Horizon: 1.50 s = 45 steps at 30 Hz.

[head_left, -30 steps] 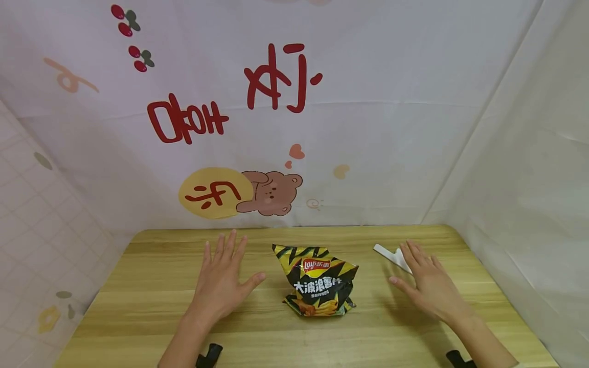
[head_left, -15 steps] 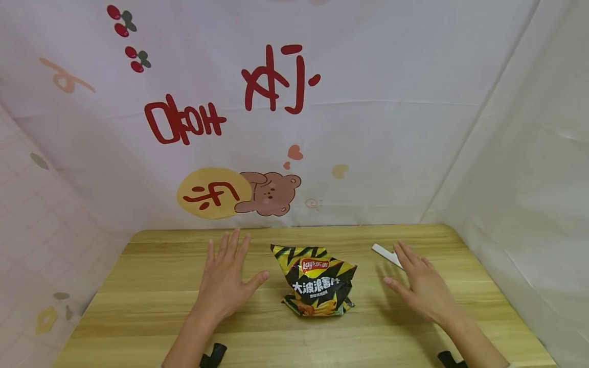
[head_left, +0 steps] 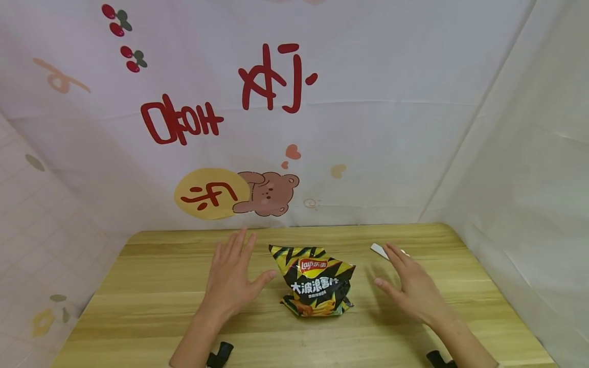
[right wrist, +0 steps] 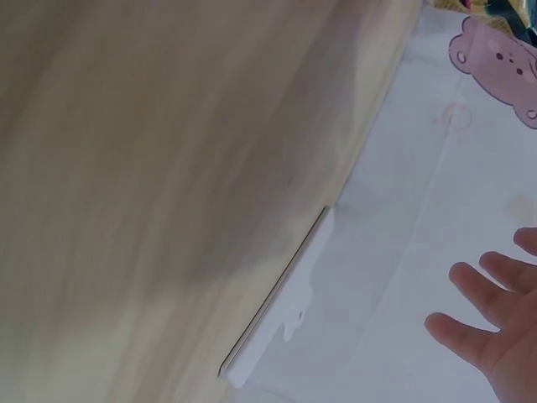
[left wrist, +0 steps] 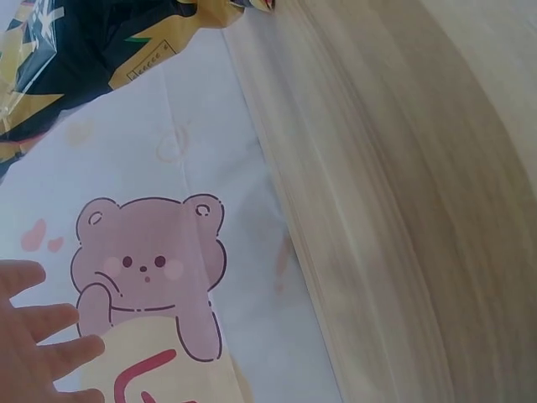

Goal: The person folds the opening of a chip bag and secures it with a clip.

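A black and yellow Lay's potato chip bag [head_left: 315, 281] stands in the middle of the wooden table, its top slanting to a point on the left. Left of it, my left hand [head_left: 232, 286] holds nothing, fingers extended and thumb toward the bag. On the other side hovers my right hand [head_left: 414, 289], also straight-fingered and apart from the bag. Partly behind its fingers lies a slim white strip [head_left: 379, 250]. The right wrist view shows this white strip [right wrist: 281, 311] with a shaped side tab, like a bag clip. Part of the bag [left wrist: 92, 50] appears in the left wrist view.
A white cloth [head_left: 368, 128] with red characters and a printed bear [head_left: 271, 194] hangs behind the table [head_left: 161, 276]. Cloth walls enclose both sides. Black pieces [head_left: 221, 353] show beneath both forearms at the bottom edge.
Both hands have moved inward toward the chip bag, left hand rightward and right hand leftward. The right hand now covers a different part of the white strip. The bag has stayed put.
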Tool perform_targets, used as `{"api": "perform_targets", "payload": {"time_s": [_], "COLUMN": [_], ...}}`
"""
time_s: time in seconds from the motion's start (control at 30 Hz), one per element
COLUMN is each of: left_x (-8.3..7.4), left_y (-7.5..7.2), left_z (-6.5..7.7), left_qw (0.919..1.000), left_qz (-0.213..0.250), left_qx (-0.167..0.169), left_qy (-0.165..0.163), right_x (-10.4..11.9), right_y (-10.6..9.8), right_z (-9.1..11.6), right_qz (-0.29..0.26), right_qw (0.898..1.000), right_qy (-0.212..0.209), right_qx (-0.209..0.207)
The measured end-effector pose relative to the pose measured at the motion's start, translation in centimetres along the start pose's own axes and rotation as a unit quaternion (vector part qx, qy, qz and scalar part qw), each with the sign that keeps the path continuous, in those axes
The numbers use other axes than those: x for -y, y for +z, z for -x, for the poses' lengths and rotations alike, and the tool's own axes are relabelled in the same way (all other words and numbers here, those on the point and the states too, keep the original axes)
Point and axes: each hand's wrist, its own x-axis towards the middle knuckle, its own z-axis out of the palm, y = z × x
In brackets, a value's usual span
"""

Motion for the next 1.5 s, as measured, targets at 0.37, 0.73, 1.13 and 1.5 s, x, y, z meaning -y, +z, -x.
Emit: {"api": "perform_targets", "payload": {"time_s": [0.37, 0.73, 1.13, 1.5], "left_x": [-1.1, -2.2, -3.3, -4.4], "left_y": [0.5, 0.8, 1.2, 1.4], "left_z": [-0.7, -1.8, -2.6, -2.8], "left_qw": [0.9926, 0.9788, 0.9758, 0.9831], "left_qz": [0.029, 0.031, 0.036, 0.042], "left_qx": [-0.089, -0.153, -0.155, -0.125], "left_qy": [0.077, 0.132, 0.150, 0.127], "right_x": [1.8, 3.4, 4.5, 6.0], "right_y": [0.4, 1.2, 2.1, 2.6], "right_z": [0.1, -0.2, -1.0, -1.7], "right_qz": [-0.062, -0.077, -0.120, -0.175], "right_qw": [0.998, 0.994, 0.989, 0.980], "right_qy": [0.024, -0.016, -0.033, -0.046], "right_qx": [-0.013, -0.069, -0.075, -0.077]}}
